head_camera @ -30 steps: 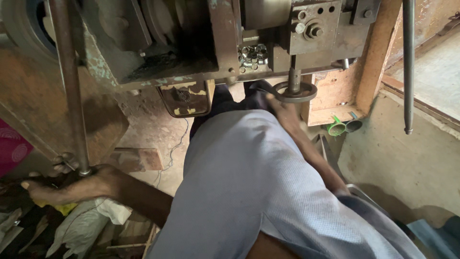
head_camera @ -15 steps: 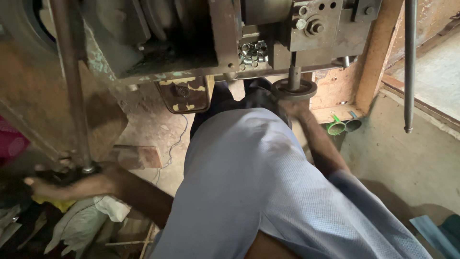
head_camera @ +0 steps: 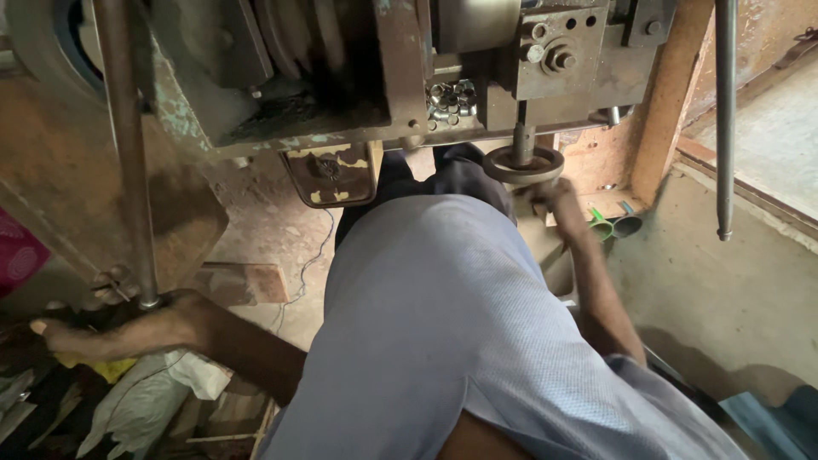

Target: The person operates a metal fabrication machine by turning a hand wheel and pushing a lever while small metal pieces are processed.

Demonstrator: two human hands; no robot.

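Hands are working at opposite ends of an old press (head_camera: 281, 77), seen from the head camera looking down over the person's pale blue shirt (head_camera: 443, 324).

The right hand (head_camera: 558, 198) is reaching up to the round metal disc (head_camera: 522, 163) that is sitting under the short vertical shaft (head_camera: 521, 128) of the press. Its fingertips are touching the disc's near edge. The hand is blurred, so I cannot tell whether the fingers are closing on the rim or only resting against it. A small heap of shiny metal rings (head_camera: 452, 98) is lying on the machine ledge just left of the shaft.

The left hand (head_camera: 94, 332) is lying low at the foot of the long upright rod (head_camera: 128, 153), with the fingers stretched out to the left. It is probably pressing on something down there, but shadow is hiding whether it is gripping anything.

Judging by this, the person is tending the disc at the shaft while bracing at the rod. Any next move is calling for the right fingers to be clear of the gap beneath the shaft before anything comes down.

A green funnel-shaped piece (head_camera: 601, 223) and a grey one (head_camera: 629, 225) are lying just beyond the right wrist, and a second steel rod (head_camera: 725, 119) is hanging at the far right.
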